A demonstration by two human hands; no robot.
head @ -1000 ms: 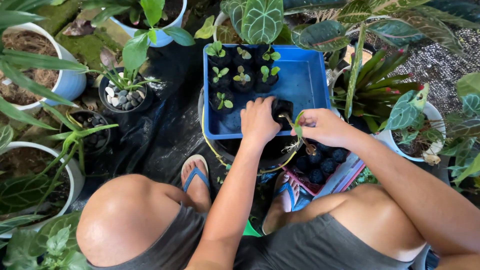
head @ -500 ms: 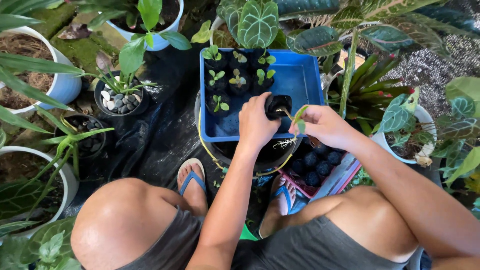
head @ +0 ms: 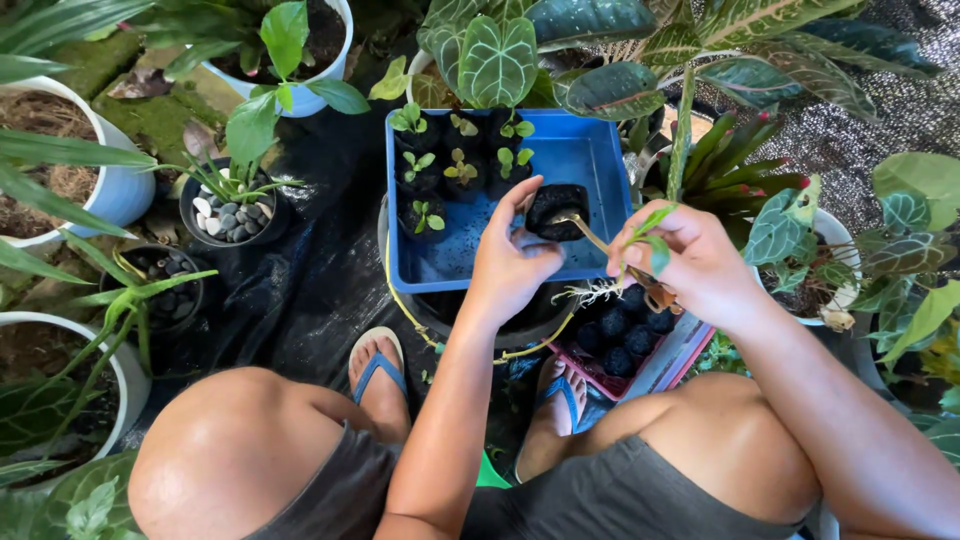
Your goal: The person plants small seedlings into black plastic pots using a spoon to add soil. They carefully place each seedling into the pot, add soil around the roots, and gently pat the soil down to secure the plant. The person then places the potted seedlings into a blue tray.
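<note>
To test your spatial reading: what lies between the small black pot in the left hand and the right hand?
In the head view, the seedling's pale stem spans the gap from the small black pot, held by the left hand, to the right hand, above the blue tray.

Home garden: potted plants, seedling tray

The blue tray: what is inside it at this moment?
Inside the blue tray seven small black pots with green seedlings stand at its far left. The left hand covers part of the near floor.
</note>
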